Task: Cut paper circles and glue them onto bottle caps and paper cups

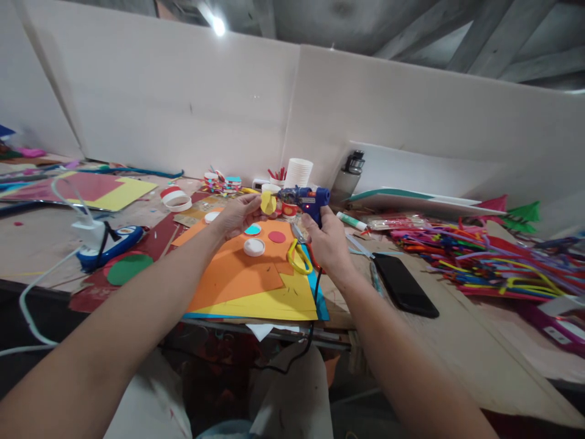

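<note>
My right hand [329,239] is wrapped round the handle of a blue hot glue gun [314,202], whose nozzle points left and whose black cord hangs over the table edge. Between the fingers of my left hand [240,214] is a small yellow paper piece [267,203], close to the nozzle; whether the two touch I cannot tell. Below my hands lie orange paper [237,277] and yellow paper [269,305]. On the orange sheet rest a white round cup piece [254,247], a red paper circle [276,237] and a blue-topped round piece [252,229]. Yellow-handled scissors [299,258] lie beside them.
A stack of white paper cups [299,172] stands at the back. Colourful pipe cleaners [484,259] are piled on the right, past a black phone [404,285]. On the left sit a blue power strip [109,245], a green paper circle [130,269] and a red-and-white ring [176,199].
</note>
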Tool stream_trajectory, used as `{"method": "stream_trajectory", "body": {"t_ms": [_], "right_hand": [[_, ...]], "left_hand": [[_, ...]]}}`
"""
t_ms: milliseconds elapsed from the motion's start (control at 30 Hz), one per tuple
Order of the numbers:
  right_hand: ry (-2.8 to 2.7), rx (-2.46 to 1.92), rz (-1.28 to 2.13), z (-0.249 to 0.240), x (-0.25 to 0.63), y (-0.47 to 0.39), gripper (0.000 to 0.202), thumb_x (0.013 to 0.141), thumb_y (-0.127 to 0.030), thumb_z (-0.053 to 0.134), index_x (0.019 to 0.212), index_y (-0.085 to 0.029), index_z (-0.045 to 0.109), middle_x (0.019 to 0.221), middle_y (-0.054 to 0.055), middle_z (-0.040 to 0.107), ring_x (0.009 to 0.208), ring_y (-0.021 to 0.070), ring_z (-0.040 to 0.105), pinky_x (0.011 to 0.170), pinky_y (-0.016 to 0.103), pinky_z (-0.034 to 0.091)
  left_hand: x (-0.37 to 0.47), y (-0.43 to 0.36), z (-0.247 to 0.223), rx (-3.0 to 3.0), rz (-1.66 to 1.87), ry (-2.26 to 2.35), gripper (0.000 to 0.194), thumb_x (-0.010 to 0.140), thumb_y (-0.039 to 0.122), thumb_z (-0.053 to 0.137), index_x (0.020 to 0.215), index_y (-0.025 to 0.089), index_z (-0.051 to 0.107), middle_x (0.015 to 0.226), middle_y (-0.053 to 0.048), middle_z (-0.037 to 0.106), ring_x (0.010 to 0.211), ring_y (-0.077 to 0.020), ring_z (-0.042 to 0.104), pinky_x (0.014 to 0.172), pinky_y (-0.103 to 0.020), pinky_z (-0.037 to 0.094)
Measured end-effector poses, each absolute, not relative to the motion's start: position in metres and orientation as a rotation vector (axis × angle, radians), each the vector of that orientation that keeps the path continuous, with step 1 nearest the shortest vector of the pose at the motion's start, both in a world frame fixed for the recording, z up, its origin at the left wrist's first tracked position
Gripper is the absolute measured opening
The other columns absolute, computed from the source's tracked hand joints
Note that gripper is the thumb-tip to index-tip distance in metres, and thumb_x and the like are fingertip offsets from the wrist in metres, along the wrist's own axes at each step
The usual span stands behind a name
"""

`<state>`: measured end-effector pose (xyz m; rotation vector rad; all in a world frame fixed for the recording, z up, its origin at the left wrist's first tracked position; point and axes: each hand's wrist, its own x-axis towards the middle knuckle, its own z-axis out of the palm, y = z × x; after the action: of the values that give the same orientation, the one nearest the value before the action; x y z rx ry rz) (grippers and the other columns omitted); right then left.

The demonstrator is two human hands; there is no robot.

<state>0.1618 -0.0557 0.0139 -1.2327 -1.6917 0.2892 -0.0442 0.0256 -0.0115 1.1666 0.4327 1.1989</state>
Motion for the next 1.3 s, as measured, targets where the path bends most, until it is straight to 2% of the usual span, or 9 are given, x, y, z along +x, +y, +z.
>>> {"method": "stream_trajectory", "body": {"t_ms": [233,433,600,700,800,1033,1100,1200,1300], "right_hand": [[-1.753,-1.205,0.362,0.017,0.156,-0.062,0.027,0.090,-0.037,0.052,0.108,-0.019,0.063,0.084,0.005,0.070,0.088,0.0239,0.066,0.081,0.034,0.050],[-1.738,-1.198,0.319,0.016,0.159,-0.059,0.027,0.089,-0.038,0.052,0.108,-0.020,0.062,0.098,0.007,0.072,0.092,0.0244,0.065,0.083,0.035,0.050],[-1.765,-1.193,0.419,0.016,0.159,-0.060,0.021,0.088,-0.037,0.052,0.096,-0.021,0.062,0.075,0.002,0.067,0.087,0.0233,0.065,0.080,0.033,0.050],[-1.742,-1.177,0.457,0.016,0.157,-0.060,0.022,0.088,-0.037,0.052,0.098,-0.019,0.061,0.071,0.001,0.065,0.087,0.0227,0.065,0.079,0.033,0.050],[-1.736,-1.166,0.477,0.017,0.157,-0.061,0.025,0.088,-0.037,0.051,0.102,-0.018,0.061,0.078,0.002,0.068,0.088,0.0220,0.064,0.079,0.032,0.049],[-1.796,-1.158,0.434,0.021,0.161,-0.061,0.030,0.088,-0.036,0.051,0.110,-0.017,0.061,0.105,0.008,0.071,0.091,0.0214,0.063,0.084,0.033,0.048],[-1.774,-1.182,0.396,0.020,0.163,-0.060,0.027,0.088,-0.037,0.051,0.104,-0.017,0.062,0.100,0.007,0.072,0.086,0.0204,0.063,0.081,0.032,0.048],[-1.667,-1.238,0.422,0.019,0.171,-0.055,0.023,0.087,-0.039,0.053,0.087,-0.018,0.061,0.084,0.005,0.070,0.068,0.0157,0.057,0.068,0.028,0.047],[-1.429,-1.193,0.743,0.018,0.184,-0.044,0.019,0.086,-0.037,0.054,0.084,-0.019,0.057,0.076,0.003,0.070,0.053,0.0112,0.049,0.054,0.024,0.045]], "left_hand": [[-0.048,0.027,-0.009,1.132,1.277,0.472,0.030,0.076,0.035,0.077,0.092,0.011,0.067,0.090,-0.011,0.074,0.085,-0.0199,0.073,0.070,-0.025,0.058],[-0.047,0.025,-0.008,1.134,1.261,0.467,0.027,0.078,0.032,0.076,0.091,0.010,0.067,0.090,-0.011,0.074,0.084,-0.0188,0.073,0.063,-0.021,0.056],[-0.047,0.028,-0.009,1.113,1.291,0.471,0.027,0.077,0.034,0.077,0.089,0.011,0.066,0.087,-0.009,0.074,0.085,-0.0191,0.073,0.071,-0.024,0.059],[-0.046,0.028,-0.010,1.109,1.280,0.472,0.024,0.079,0.031,0.075,0.089,0.012,0.066,0.087,-0.009,0.074,0.085,-0.0183,0.073,0.072,-0.024,0.059],[-0.045,0.028,-0.010,1.109,1.266,0.479,0.021,0.080,0.028,0.074,0.090,0.011,0.067,0.088,-0.009,0.074,0.084,-0.0177,0.072,0.070,-0.023,0.059],[-0.048,0.033,-0.013,1.079,1.326,0.479,0.024,0.080,0.031,0.073,0.093,0.012,0.068,0.083,-0.007,0.074,0.076,-0.0166,0.072,0.067,-0.024,0.058],[-0.050,0.034,-0.013,1.095,1.320,0.485,0.026,0.080,0.034,0.073,0.094,0.013,0.068,0.084,-0.008,0.075,0.078,-0.0181,0.072,0.068,-0.025,0.058],[-0.051,0.034,-0.014,1.104,1.316,0.515,0.028,0.080,0.037,0.073,0.091,0.012,0.068,0.085,-0.009,0.075,0.081,-0.0191,0.072,0.066,-0.024,0.057],[-0.051,0.033,-0.013,1.068,1.328,0.535,0.028,0.079,0.038,0.074,0.090,0.013,0.068,0.084,-0.009,0.075,0.078,-0.0179,0.072,0.064,-0.023,0.056]]}}
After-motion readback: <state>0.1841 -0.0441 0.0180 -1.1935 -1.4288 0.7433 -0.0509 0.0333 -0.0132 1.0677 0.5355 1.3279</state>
